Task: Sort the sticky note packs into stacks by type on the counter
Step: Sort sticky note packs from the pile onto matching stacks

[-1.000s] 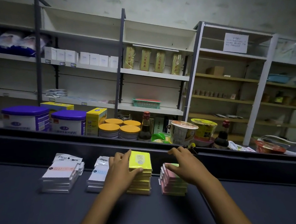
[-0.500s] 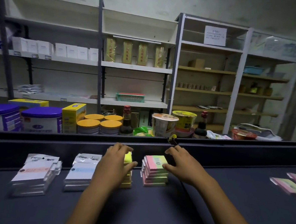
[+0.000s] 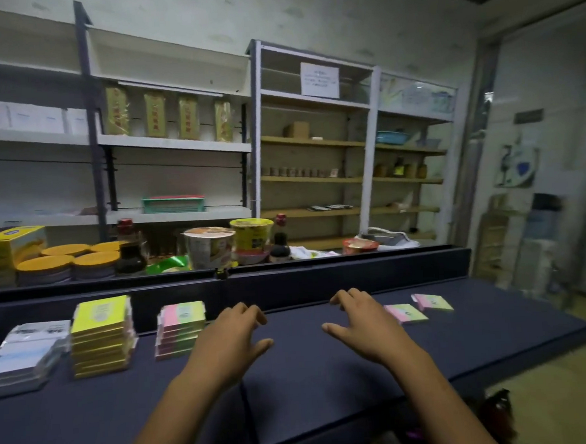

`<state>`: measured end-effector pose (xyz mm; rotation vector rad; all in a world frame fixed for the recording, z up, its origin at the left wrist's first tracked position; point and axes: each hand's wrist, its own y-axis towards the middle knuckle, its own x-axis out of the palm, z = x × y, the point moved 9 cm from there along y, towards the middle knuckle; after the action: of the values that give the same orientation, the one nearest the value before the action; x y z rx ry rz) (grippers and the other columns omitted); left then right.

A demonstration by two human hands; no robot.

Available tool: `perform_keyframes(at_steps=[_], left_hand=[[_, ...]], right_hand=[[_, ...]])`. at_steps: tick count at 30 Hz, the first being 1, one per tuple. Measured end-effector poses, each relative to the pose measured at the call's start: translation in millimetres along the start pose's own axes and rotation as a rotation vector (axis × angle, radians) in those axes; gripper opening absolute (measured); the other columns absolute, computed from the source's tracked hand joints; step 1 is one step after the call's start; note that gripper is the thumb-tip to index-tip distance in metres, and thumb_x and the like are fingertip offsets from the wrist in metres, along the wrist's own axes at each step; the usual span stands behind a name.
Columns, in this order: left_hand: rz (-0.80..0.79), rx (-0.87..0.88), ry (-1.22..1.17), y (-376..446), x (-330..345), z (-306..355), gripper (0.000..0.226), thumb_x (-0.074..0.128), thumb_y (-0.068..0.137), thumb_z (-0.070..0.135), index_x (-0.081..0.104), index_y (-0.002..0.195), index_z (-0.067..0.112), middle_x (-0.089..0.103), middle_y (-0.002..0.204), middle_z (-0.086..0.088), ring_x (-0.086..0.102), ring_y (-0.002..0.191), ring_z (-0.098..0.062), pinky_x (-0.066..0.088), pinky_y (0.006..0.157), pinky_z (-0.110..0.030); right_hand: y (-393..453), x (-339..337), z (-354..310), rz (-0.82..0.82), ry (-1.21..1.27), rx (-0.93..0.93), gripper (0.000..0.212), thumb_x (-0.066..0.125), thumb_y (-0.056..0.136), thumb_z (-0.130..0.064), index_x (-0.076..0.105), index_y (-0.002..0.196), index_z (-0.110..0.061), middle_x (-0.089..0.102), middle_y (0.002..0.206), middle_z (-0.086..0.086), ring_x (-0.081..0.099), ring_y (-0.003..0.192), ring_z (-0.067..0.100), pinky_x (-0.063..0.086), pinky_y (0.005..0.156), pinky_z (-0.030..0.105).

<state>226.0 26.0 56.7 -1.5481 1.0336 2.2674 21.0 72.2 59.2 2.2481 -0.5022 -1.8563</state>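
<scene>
Both my hands hover empty over the counter (image 3: 294,376), left hand (image 3: 230,342) and right hand (image 3: 363,324) with fingers loosely spread. Three stacks sit left: white (image 3: 22,358), yellow (image 3: 101,336), pink-green (image 3: 181,328). Two loose packs (image 3: 418,308) lie right.

Two bare forearms rise from the bottom edge of the frame, both uncovered from wrist to as far down as the picture reaches (no sleeve, cuff, watch or band shows on either). The left hand (image 3: 228,339), at centre, wears no glove or ring. The right hand (image 3: 363,324), just right of centre, is likewise ungloved, its fingers slim with short nails, slightly blurred.
</scene>
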Motion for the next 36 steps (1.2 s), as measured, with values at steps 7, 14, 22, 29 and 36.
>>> perform_keyframes(at_steps=[7, 14, 22, 29, 36], left_hand=[[-0.029, 0.027, -0.017, -4.0, 26.9, 103.9, 0.041, 0.054, 0.093, 0.053, 0.047, 0.128, 0.032, 0.05, 0.127, 0.012, 0.05, 0.114, -0.011, 0.046, 0.085, -0.026], [-0.045, 0.067, -0.055, -1.0, 50.5, 179.0, 0.041, 0.052, 0.094, 0.053, 0.046, 0.129, 0.032, 0.05, 0.128, 0.011, 0.049, 0.115, -0.011, 0.048, 0.087, -0.028], [-0.049, 0.108, -0.094, 22.6, 73.4, 222.5, 0.041, 0.052, 0.094, 0.053, 0.047, 0.129, 0.031, 0.051, 0.128, 0.01, 0.05, 0.115, -0.01, 0.047, 0.086, -0.027], [-0.078, 0.097, -0.139, 60.7, 113.1, 228.1, 0.04, 0.053, 0.094, 0.052, 0.048, 0.128, 0.031, 0.051, 0.127, 0.01, 0.049, 0.116, -0.009, 0.045, 0.086, -0.025], [-0.102, 0.08, -0.177, 118.2, 156.8, 218.5, 0.039, 0.056, 0.092, 0.051, 0.049, 0.126, 0.032, 0.053, 0.125, 0.011, 0.05, 0.114, -0.009, 0.046, 0.084, -0.025]], right_hand=[[-60.0, -38.7, 92.8, -0.012, -0.025, 0.064, 0.054, 0.056, 0.092, -0.055, 0.044, 0.136, -0.025, 0.047, 0.132, -0.005, 0.046, 0.125, 0.016, 0.048, 0.098, 0.037], [-104.7, -65.9, 153.7, -0.008, -0.041, 0.12, 0.053, 0.057, 0.091, -0.055, 0.046, 0.135, -0.027, 0.047, 0.135, -0.004, 0.047, 0.126, 0.017, 0.047, 0.099, 0.037], [-116.6, -78.5, 205.1, 0.002, -0.06, 0.184, 0.056, 0.057, 0.091, -0.057, 0.044, 0.136, -0.027, 0.047, 0.133, -0.006, 0.047, 0.125, 0.015, 0.047, 0.099, 0.035], [-88.1, -61.0, 243.6, -0.032, -0.071, 0.208, 0.055, 0.056, 0.092, -0.057, 0.044, 0.136, -0.027, 0.047, 0.132, -0.006, 0.045, 0.126, 0.015, 0.046, 0.1, 0.035], [-40.0, -39.2, 281.6, -0.051, -0.1, 0.221, 0.056, 0.056, 0.092, -0.057, 0.044, 0.136, -0.025, 0.048, 0.132, -0.004, 0.046, 0.126, 0.016, 0.046, 0.1, 0.036]])
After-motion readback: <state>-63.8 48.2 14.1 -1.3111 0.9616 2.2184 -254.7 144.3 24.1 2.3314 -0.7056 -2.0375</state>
